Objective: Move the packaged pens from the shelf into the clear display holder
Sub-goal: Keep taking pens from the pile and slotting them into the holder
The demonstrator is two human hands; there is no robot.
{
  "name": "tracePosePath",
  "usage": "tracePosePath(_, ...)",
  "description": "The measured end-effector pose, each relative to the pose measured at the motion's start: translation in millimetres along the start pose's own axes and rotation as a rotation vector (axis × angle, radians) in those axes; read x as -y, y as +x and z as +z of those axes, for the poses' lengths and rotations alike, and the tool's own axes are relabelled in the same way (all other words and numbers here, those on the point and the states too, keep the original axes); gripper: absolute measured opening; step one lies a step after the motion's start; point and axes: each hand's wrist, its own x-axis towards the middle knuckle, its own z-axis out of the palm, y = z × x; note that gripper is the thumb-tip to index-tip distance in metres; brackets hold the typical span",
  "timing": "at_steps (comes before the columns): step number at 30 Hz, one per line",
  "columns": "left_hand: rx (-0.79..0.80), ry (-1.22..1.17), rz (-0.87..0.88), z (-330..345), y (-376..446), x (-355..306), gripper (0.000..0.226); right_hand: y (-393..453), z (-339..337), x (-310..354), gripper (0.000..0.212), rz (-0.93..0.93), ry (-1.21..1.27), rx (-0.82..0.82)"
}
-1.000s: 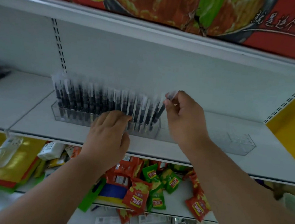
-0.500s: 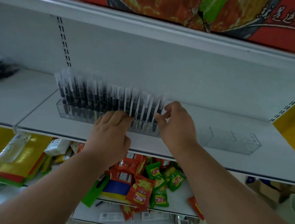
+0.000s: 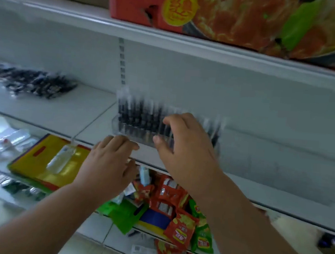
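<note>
A row of packaged pens (image 3: 143,114) is being kept upright in the clear display holder (image 3: 116,125), which is sitting on the white shelf (image 3: 260,161) near its front edge. A loose pile of packaged pens (image 3: 30,82) is lying well apart at the left end of the same shelf, toward its back. The right hand (image 3: 187,148) is being held in front of the right part of the standing row, with fingers spread and slightly bent; nothing is seen to be gripped by it, though the picture is blurred. The left hand (image 3: 109,162) is being held at the shelf's front edge, just below the holder's left part, fingers relaxed and empty. Red and green snack packets (image 3: 180,225) are being displayed on the shelf below, and a red carton (image 3: 233,17) is resting on the shelf above.
</note>
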Motion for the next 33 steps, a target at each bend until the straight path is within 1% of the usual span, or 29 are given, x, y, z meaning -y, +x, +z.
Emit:
tracePosePath(3,0.011,0.101,-0.132,-21.5,-27.1,54.3,0.042,26.9,29.8,45.1,0.039,-0.073,0.069,0.092)
tracePosePath(6,0.047,0.167,-0.228,-42.2,-53.5,110.7,0.043,54.8,63.2,96.4,0.041,-0.13,0.092,0.132)
tracePosePath(9,0.049,0.209,-0.289,-58.9,-75.3,175.7,0.04,80.4,101.8,149.6,0.042,-0.158,0.051,0.173)
tracePosePath(11,0.039,0.227,-0.301,-68.5,-83.0,220.8,0.037,95.7,129.7,182.9,0.043,-0.159,0.027,0.165)
tracePosePath(13,0.061,0.243,-0.302,-79.8,-86.8,265.2,0.036,111.8,158.4,216.2,0.043,-0.131,0.031,0.14)
tracePosePath(16,0.094,0.277,-0.295,-96.2,-84.7,321.4,0.039,136.9,191.0,253.7,0.042,-0.066,0.019,0.148)
tracePosePath(19,0.128,0.292,-0.251,-109.3,-69.8,368.6,0.039,166.0,205.6,277.1,0.04,-0.009,-0.057,0.169)
tracePosePath(24,0.121,0.231,-0.186,-100.7,-18.5,426.8,0.043,213.9,222.6,297.5,0.04,0.044,-0.132,0.186)
tracePosePath(27,0.068,0.178,-0.183,-85.9,11.5,453.2,0.032,241.4,241.7,304.5,0.042,0.028,-0.145,0.169)
tracePosePath(29,0.072,0.171,-0.193,-79.7,22.3,469.1,0.03,261.2,257.3,312.9,0.043,0.019,-0.156,0.201)
tracePosePath(31,0.08,0.172,-0.174,-79.8,29.2,484.3,0.033,277.7,268.7,322.0,0.042,0.021,-0.165,0.214)
tracePosePath(33,0.11,0.166,-0.174,-81.9,37.1,507.9,0.041,295.3,281.8,334.1,0.039,0.029,-0.167,0.218)
